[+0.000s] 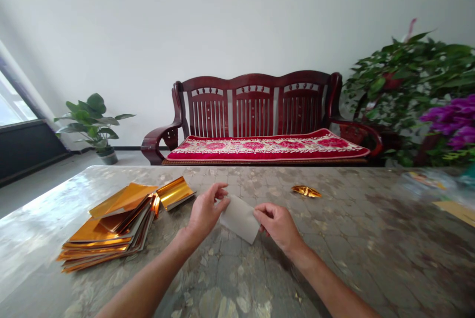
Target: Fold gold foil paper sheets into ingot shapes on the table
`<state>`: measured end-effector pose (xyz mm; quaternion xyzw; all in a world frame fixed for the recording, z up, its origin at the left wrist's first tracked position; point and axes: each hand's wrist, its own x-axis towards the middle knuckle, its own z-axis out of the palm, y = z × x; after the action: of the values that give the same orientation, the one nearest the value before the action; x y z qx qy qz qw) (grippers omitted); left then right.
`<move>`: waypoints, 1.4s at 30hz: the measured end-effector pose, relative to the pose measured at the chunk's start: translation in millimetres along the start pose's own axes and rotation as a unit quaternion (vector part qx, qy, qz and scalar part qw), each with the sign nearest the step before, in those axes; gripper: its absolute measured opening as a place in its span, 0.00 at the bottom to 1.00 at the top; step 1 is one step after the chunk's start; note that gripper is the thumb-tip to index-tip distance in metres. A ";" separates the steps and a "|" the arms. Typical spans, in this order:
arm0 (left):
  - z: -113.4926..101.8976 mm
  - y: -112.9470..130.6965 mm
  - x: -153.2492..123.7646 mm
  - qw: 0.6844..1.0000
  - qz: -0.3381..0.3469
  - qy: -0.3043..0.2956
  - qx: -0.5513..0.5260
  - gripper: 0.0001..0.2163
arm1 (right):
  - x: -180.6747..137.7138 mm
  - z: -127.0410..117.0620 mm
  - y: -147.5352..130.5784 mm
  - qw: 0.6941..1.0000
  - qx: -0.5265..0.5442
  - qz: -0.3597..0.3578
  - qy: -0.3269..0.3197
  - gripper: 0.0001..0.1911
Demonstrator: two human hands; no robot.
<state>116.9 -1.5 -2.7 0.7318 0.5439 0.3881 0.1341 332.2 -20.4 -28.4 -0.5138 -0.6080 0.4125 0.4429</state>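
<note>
A pale grey-white sheet of paper (240, 219), plain side showing, is held tilted over the table between my hands. My right hand (276, 224) pinches its right edge between thumb and fingers. At the upper left corner, my left hand (208, 209) has its thumb against the sheet, with the fingers curled loosely beside it. Left of my hands lies a messy stack of gold foil paper (107, 229). A slightly curled gold foil sheet (175, 193) rests between that stack and my left hand. Beyond my right hand sits a small folded gold foil piece (306, 191), pointed at its ends.
The patterned table (356, 249) spreads beneath everything. Clear plastic packaging (426, 182) and a tan flat piece (456, 212) lie at its right side. Behind stands a dark red wooden bench (256, 80) with a floral cushion (270, 146). Potted plants (92, 120) flank it.
</note>
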 end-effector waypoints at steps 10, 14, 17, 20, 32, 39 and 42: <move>34.1 31.0 -36.3 0.995 -0.025 -0.071 -0.065 0.12 | -14.3 25.7 10.5 0.994 0.048 -0.040 0.085 0.16; 38.1 32.2 -30.5 0.994 -0.038 -0.059 -0.084 0.14 | -20.0 31.5 10.3 0.992 0.070 -0.096 0.031 0.18; 40.1 26.5 -24.2 0.995 -0.039 -0.049 -0.081 0.13 | -21.6 31.7 9.8 0.991 0.029 -0.127 0.018 0.18; 43.2 15.0 -20.9 0.995 -0.025 -0.050 -0.077 0.10 | -20.6 30.7 12.4 0.991 -0.005 -0.135 0.020 0.19; 20.6 -6.9 -21.9 0.908 0.344 0.146 0.190 0.07 | -10.3 -1.3 9.4 0.858 -0.367 -0.305 0.191 0.17; 20.9 -18.3 -17.6 0.882 0.400 0.101 0.228 0.08 | -7.0 -4.0 17.5 0.815 -0.399 -0.385 0.170 0.14; 21.7 -17.4 -11.6 0.880 0.407 0.106 0.221 0.09 | -3.2 -3.6 21.8 0.837 -0.352 -0.382 0.174 0.16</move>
<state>119.1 -0.5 -32.8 0.8540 0.2806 0.3532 -0.2590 341.6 -20.5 -48.7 -0.4253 -0.7731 -0.1277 0.4529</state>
